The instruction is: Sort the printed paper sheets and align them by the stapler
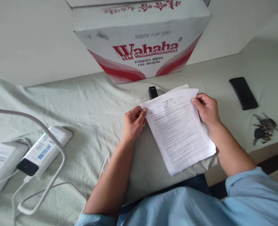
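A printed sheet of paper (178,128) with lines of small text is spread between my hands, tilted over the pale green cloth. My left hand (134,123) pinches its upper left corner between thumb and fingers. At the upper right corner, my right hand (206,108) grips the sheet, thumb on top and fingers behind. Other sheets show beneath it, their edges sticking out at the top and right; whether the hands hold these too I cannot tell. Just past the top edge lies a small black device (153,92), partly covered by the paper.
A Wahaha water carton (150,47) stands at the back against a white surface. To the right lie a black phone (243,93) and a bunch of keys (264,128). White power banks (51,141) with a thick white cable (58,146) occupy the left side of the cloth.
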